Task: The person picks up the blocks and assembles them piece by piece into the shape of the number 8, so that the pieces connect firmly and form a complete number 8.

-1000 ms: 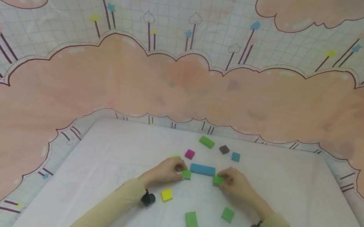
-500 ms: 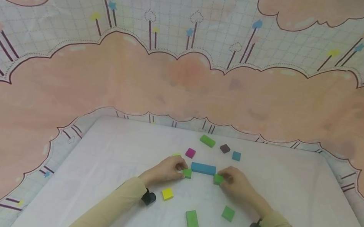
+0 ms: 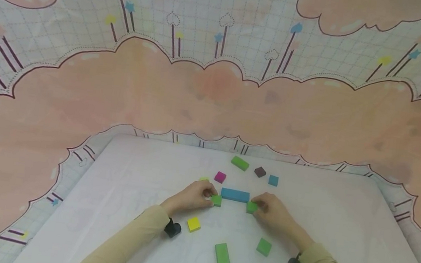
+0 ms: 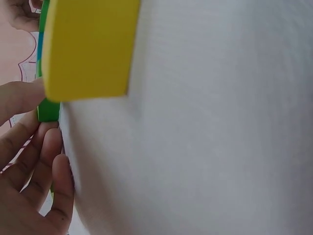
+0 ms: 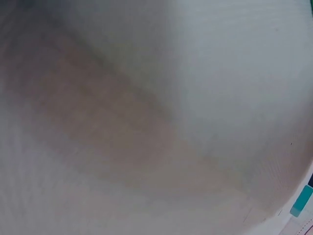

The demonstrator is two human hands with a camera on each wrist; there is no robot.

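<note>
My left hand [image 3: 194, 195] pinches a small green block [image 3: 216, 201] between thumb and fingers, near the left end of a long blue block [image 3: 235, 195]. At the blue block's right end, my right hand [image 3: 272, 212] pinches another small green block [image 3: 251, 207]. Both green blocks sit on the near side of the blue one, close to its ends. In the left wrist view the left hand's fingers [image 4: 46, 161] lie at the green block [image 4: 49, 110], partly hidden by a yellow block [image 4: 93, 49] close to the camera. The right wrist view shows mostly white table surface, not the right hand.
Nearer me on the white table [image 3: 128, 169] lie a yellow block [image 3: 194, 224], a long green block [image 3: 222, 258] and a green square block [image 3: 264, 247]. Farther back are a magenta block [image 3: 220, 177], a green block [image 3: 240, 163], a dark brown block [image 3: 260, 171] and a small blue block [image 3: 273, 180].
Both hands keep their pinch on the green blocks beside the blue one. The blocks show hardly any movement; the head view shifts slightly.
</note>
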